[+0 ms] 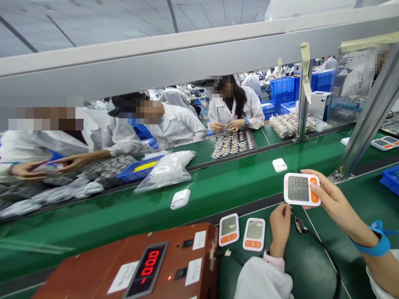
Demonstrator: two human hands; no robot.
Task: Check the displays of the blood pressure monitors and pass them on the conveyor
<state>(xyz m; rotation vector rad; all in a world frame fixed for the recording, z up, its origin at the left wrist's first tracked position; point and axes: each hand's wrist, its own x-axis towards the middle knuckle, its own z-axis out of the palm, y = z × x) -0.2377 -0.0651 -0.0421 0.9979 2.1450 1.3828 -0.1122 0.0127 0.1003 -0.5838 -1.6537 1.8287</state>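
My right hand [332,197] grips the right side of a white blood pressure monitor [298,189], thumb on the orange buttons at its edge. Rows of digits show on its grey screen, which faces me. Just below the monitor's lower left corner, my left hand [280,226] is closed with its fingertips pinched together; what they hold, if anything, is hidden. A black cable with a connector [300,225] lies on the green bench to its right. Two more monitors, one tilted [229,229] and one flatter [254,234], rest left of my left hand with dark screens.
A brown box with a red digit display [146,268] fills the near left. White units [181,199] lie on the green conveyor [218,182]. Beyond are a clear bag [168,168], a blue tray [131,174] and co-workers in white coats. A metal post [364,112] slants at right.
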